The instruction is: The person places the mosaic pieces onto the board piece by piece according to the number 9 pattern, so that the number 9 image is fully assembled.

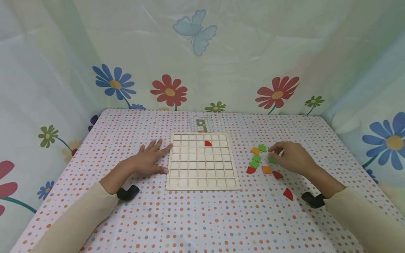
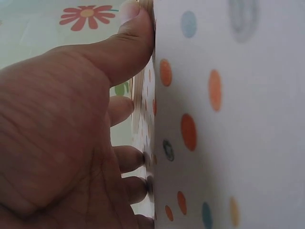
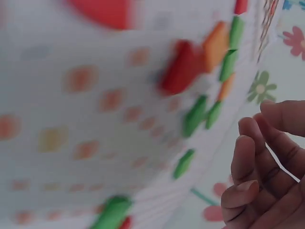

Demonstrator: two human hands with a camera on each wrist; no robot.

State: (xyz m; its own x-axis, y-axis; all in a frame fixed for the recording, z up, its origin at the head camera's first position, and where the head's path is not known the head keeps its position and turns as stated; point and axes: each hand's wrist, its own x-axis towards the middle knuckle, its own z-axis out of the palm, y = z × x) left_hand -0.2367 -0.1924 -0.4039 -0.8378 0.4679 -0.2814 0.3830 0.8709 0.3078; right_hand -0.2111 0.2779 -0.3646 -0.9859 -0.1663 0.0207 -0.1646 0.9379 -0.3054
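A wooden grid board point(image 1: 203, 190) lies on the table with a red quarter-circle piece point(image 1: 207, 143) in one of its upper cells. My left hand point(image 1: 148, 160) rests beside it, fingers spread; the thumb and index finger touch the board's left edge. Over the loose pieces at the right hovers my right hand point(image 1: 289, 156), its fingers loosely bent and the thumb tip close to the index tip. No piece shows between those fingertips in the right wrist view. A green piece point(image 1: 272, 160) lies partly hidden below this hand, and another green piece point(image 1: 262, 148) is left of the fingertips.
Between board and right hand lie several pieces, among them an orange square point(image 1: 266, 169), a green square point(image 1: 254, 164) and a red quarter circle point(image 1: 251, 170). Another red piece point(image 1: 288, 194) lies nearer the front. Behind the board is a pattern card point(image 1: 209, 121) with a coloured grid.
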